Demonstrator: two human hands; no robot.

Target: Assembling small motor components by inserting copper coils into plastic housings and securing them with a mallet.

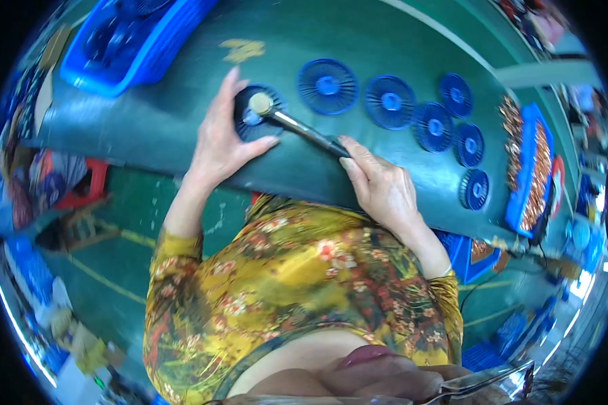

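My left hand (219, 140) is curved around the near-left side of a round blue slatted fan grille (248, 126) on the green table, its thumb and fingers spread along the rim. In my right hand (385, 185) is a hammer (302, 129) with a pale round face, a metal shaft and a dark grip. The hammer's head lies over the middle of the grille and hides part of it; whether it touches cannot be made out. To the right, more blue grilles (327, 85) lie flat, several of them in a loose group.
A blue basket (118, 88) with blue parts stands at the far left. On the right, a blue tray (546, 131) holds many small copper-coloured pieces, with a loose heap (511, 138) beside it. Below the table's right edge is another blue bin (461, 253). A red stool (96, 177) stands at left.
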